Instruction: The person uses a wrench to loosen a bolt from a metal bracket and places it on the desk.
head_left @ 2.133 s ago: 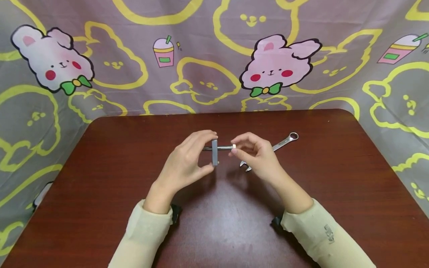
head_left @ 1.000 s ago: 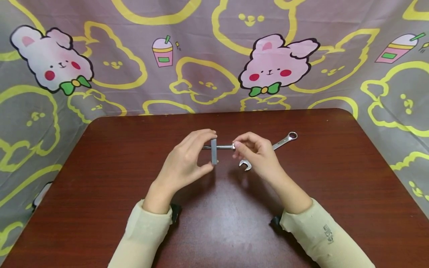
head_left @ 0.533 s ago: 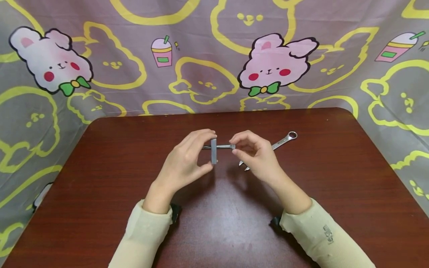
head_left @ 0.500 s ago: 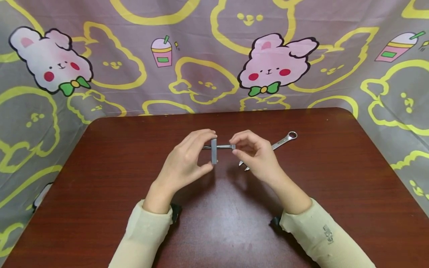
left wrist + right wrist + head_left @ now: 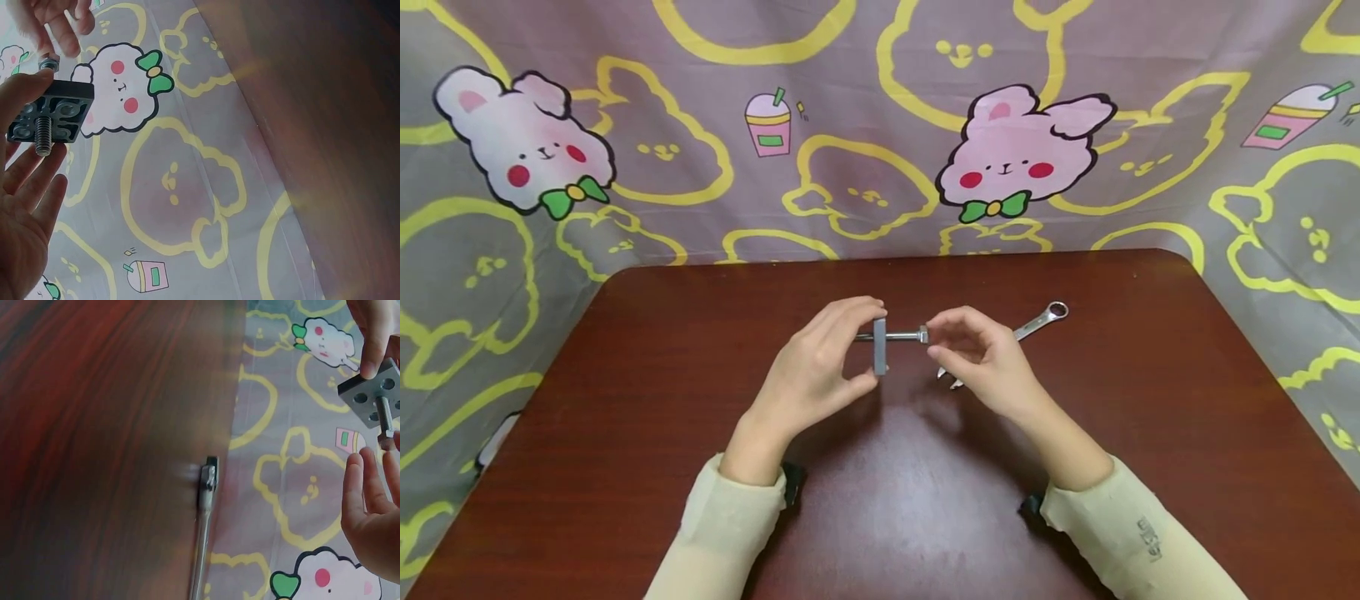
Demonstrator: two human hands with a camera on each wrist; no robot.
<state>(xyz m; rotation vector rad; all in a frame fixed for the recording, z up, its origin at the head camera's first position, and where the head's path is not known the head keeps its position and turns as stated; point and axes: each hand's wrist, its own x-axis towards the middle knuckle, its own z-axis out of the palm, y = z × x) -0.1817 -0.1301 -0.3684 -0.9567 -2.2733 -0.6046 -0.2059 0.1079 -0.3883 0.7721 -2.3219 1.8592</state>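
Observation:
My left hand [image 5: 812, 358] grips a grey square plate [image 5: 880, 346] by its edges, thumb below and fingers above in the head view. The plate has several holes, and its ribbed back [image 5: 62, 109] shows in the left wrist view. Through its middle runs a long metal bolt [image 5: 902, 337], its threaded end [image 5: 43, 140] sticking out on the left-hand side. At the hexagonal bolt head [image 5: 923, 335], my right hand [image 5: 988, 358] has its fingertips close by, thumb and forefinger spread apart. In the right wrist view its fingers [image 5: 354, 487] are extended just below the head.
A combination wrench [image 5: 1033, 322] lies on the dark red table [image 5: 880, 500], behind and partly under my right hand. Its open end [image 5: 951, 379] peeks out beneath the fingers. A patterned cloth [image 5: 865, 92] hangs along the back and sides of the table.
Earlier the right fingers turned and pinched the bolt head; now they have drawn slightly right, off it. The left hand keeps its hold on the plate. The head view has tilted slightly.

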